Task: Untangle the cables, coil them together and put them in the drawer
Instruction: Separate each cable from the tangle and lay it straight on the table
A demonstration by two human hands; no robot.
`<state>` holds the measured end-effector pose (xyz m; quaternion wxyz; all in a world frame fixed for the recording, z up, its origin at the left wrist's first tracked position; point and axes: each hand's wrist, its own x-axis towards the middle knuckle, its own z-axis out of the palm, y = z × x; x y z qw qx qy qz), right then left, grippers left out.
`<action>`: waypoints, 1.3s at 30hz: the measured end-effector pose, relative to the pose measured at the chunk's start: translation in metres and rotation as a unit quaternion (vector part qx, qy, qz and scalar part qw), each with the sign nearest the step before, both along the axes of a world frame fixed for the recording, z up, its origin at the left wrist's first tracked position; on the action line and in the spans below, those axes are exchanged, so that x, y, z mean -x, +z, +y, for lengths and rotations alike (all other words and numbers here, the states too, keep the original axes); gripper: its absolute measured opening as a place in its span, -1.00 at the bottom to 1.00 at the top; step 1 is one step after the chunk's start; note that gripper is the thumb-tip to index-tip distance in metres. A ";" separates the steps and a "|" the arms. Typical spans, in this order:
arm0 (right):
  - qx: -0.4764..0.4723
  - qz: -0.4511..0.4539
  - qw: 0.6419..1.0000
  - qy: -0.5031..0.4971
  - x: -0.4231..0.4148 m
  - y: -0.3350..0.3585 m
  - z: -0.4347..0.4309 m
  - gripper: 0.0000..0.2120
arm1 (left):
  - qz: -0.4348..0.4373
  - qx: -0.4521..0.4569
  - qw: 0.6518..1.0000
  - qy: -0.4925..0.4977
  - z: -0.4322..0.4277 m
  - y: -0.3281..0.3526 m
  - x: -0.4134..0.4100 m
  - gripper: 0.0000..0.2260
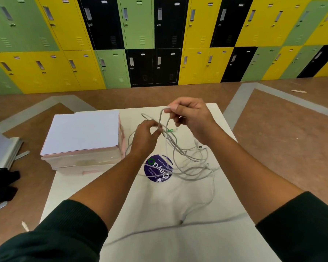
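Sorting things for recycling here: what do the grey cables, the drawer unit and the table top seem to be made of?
Cables: likely soft plastic or rubber sheathing, matt grey; they droop in limp loops. Drawer unit: smooth matt plastic or coated board, white top, pink edges; cannot tell which. Table top: probably laminate, off-white, smooth and flat.

Green, yellow and black lockers [159, 40] line a brown floor [282, 138].
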<state>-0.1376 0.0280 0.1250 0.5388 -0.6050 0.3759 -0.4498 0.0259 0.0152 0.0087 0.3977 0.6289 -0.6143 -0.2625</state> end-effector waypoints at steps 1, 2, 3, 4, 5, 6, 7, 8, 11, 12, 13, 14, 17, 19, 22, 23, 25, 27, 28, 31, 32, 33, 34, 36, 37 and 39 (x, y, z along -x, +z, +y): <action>0.000 -0.019 1.000 -0.010 0.003 0.003 -0.002 -0.81 | 0.004 0.003 1.000 0.006 -0.004 0.001 0.000 -0.93; -0.001 -0.031 0.999 -0.024 0.007 0.005 -0.005 -0.80 | 0.013 0.001 1.000 0.002 -0.007 0.003 0.000 -0.88; -0.002 -0.033 0.998 -0.045 0.011 0.007 -0.008 -0.78 | 0.035 -0.008 0.999 -0.013 -0.011 0.006 -0.002 -0.86; -0.005 -0.026 0.997 -0.077 0.016 0.006 -0.012 -0.77 | 0.069 -0.024 0.997 -0.037 -0.014 0.010 -0.004 -0.86; -0.013 -0.013 0.993 -0.119 0.022 0.005 -0.015 -0.77 | 0.098 -0.039 0.993 -0.060 -0.015 0.014 -0.007 -0.88; -0.022 0.003 0.986 -0.164 0.028 0.002 -0.019 -0.78 | 0.111 -0.047 0.990 -0.072 -0.015 0.018 -0.010 -0.90; -0.033 0.025 0.977 -0.208 0.035 -0.002 -0.023 -0.79 | 0.113 -0.050 0.989 -0.076 -0.016 0.020 -0.013 -0.89; -0.044 0.054 0.967 -0.243 0.042 -0.008 -0.026 -0.79 | 0.108 -0.053 0.990 -0.072 -0.015 0.021 -0.015 -0.88; -0.080 0.155 0.951 -0.256 0.061 -0.026 -0.027 -0.80 | 0.073 -0.060 0.995 -0.039 -0.017 0.020 -0.016 -0.87; -0.089 0.186 0.951 -0.231 0.063 -0.031 -0.023 -0.80 | 0.059 -0.062 0.996 -0.030 -0.017 0.019 -0.015 -0.86; -0.097 0.215 0.951 -0.198 0.062 -0.035 -0.019 -0.80 | 0.047 -0.062 0.997 -0.023 -0.018 0.019 -0.013 -0.85; -0.104 0.245 0.950 -0.165 0.060 -0.037 -0.015 -0.79 | 0.035 -0.061 0.997 -0.018 -0.018 0.019 -0.011 -0.85; -0.115 0.321 0.936 -0.083 0.043 -0.035 -0.005 -0.76 | 0.020 -0.052 0.998 -0.008 -0.016 0.023 -0.001 -0.83; -0.112 0.360 0.926 -0.031 0.032 -0.032 -0.002 -0.76 | 0.037 -0.050 0.998 -0.021 -0.014 0.027 0.005 -0.84; -0.095 0.355 0.928 -0.063 0.025 -0.036 -0.005 -0.78 | 0.100 -0.071 0.991 -0.061 -0.010 0.036 0.009 -0.82; -0.073 0.361 0.924 -0.098 0.025 -0.040 -0.007 -0.81 | 0.127 -0.085 0.986 -0.073 -0.010 0.038 0.009 -0.83; -0.037 0.389 0.910 -0.138 0.026 -0.046 -0.011 -0.85 | 0.169 -0.117 0.975 -0.088 -0.008 0.041 0.008 -0.84; -0.029 0.388 0.910 -0.143 0.025 -0.051 -0.013 -0.82 | 0.191 -0.141 0.967 -0.094 -0.006 0.042 0.006 -0.83; -0.029 0.383 0.912 -0.145 0.024 -0.054 -0.013 -0.78 | 0.196 -0.145 0.965 -0.095 -0.006 0.043 0.005 -0.82; -0.047 0.362 0.922 -0.132 0.019 -0.060 -0.017 -0.70 | 0.186 -0.129 0.968 -0.107 -0.004 0.042 0.004 -0.89; -0.050 0.359 0.924 -0.122 0.017 -0.062 -0.018 -0.71 | 0.184 -0.124 0.969 -0.112 -0.003 0.041 0.003 -0.90; -0.051 0.361 0.925 -0.112 0.016 -0.064 -0.019 -0.73 | 0.180 -0.119 0.969 -0.116 -0.003 0.039 0.002 -0.90; -0.051 0.365 0.924 -0.105 0.015 -0.064 -0.018 -0.75 | 0.173 -0.115 0.971 -0.118 -0.004 0.037 0.001 -0.90; -0.044 0.374 0.922 -0.092 0.014 -0.064 -0.017 -0.82 | 0.156 -0.108 0.974 -0.122 -0.004 0.035 -0.002 -0.91; -0.038 0.380 0.920 -0.089 0.013 -0.065 -0.017 -0.86 | 0.149 -0.107 0.975 -0.124 -0.004 0.034 -0.003 -0.92; -0.018 0.398 0.913 -0.090 0.012 -0.068 -0.015 -0.92 | 0.134 -0.099 0.978 -0.125 -0.004 0.032 -0.005 -0.93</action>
